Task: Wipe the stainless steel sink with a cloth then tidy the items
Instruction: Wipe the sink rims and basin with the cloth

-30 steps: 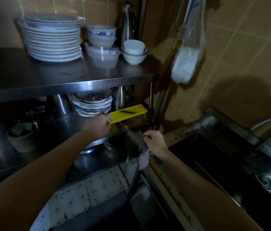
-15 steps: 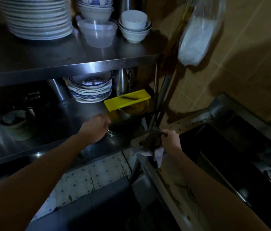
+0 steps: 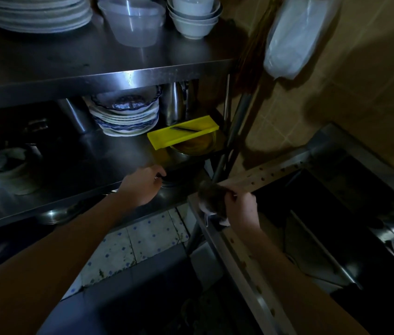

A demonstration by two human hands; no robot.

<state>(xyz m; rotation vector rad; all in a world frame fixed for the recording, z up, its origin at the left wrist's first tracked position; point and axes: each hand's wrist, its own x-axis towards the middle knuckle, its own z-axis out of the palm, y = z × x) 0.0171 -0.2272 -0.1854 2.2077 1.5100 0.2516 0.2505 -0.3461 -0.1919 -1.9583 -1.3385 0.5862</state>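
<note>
The stainless steel sink [image 3: 331, 213] lies at the right, its dark basin rimmed by a perforated steel edge. My right hand [image 3: 242, 209] is shut on a dark crumpled cloth [image 3: 211, 198] at the sink's near left corner. My left hand [image 3: 141, 187] hovers at the front edge of the middle shelf [image 3: 70, 194], fingers loosely curled, holding nothing. A yellow plastic tray [image 3: 182, 131] with a dark utensil in it rests on a metal bowl at the right end of that shelf, beyond my left hand.
Stacked plates [image 3: 36, 13], a clear tub [image 3: 132, 21] and white bowls [image 3: 194, 18] fill the top shelf. Blue-patterned plates [image 3: 124, 117] and a small pot [image 3: 12, 165] sit on the middle shelf. A plastic bag [image 3: 292, 37] hangs on the tiled wall. Tiled floor lies below.
My left hand has let go of the yellow tray and drawn back to the shelf's front edge. My right hand has carried the cloth onto the sink's corner. The view has tilted downward.
</note>
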